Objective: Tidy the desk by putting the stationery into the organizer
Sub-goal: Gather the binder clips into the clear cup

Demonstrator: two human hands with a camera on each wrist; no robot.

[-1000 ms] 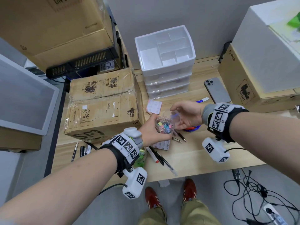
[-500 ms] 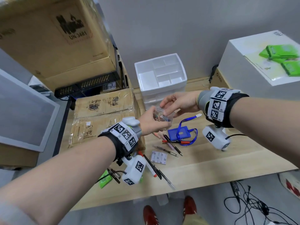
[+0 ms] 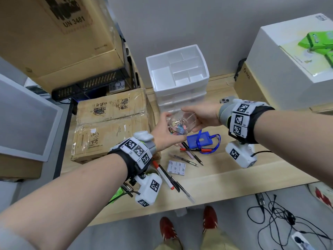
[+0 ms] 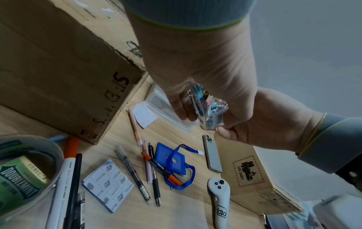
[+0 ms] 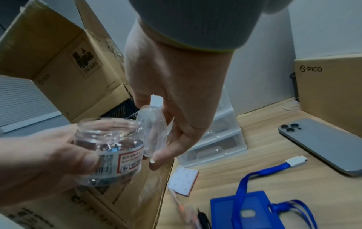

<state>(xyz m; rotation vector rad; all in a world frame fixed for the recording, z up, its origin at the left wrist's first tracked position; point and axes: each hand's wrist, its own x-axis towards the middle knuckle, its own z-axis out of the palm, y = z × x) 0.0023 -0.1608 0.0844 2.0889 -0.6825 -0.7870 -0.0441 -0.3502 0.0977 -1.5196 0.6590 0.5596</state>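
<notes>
Wooden desk (image 3: 216,179), organizer (image 3: 177,69) at the back: your left hand (image 3: 163,134) grips the clip jar (image 3: 177,126) just before it. Left wrist: fingers wrap the jar. Right wrist: your right hand (image 5: 172,96) pinches the lid (image 5: 153,131) off beside the open mouth. Keep the jar level; seat the lid squarely.

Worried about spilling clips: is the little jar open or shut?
Open. The right hand holds the lid off beside the jar, whose mouth is bare in the left hand.

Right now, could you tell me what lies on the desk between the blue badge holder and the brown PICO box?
A grey phone lies there, face down, as the left wrist view shows.
</notes>
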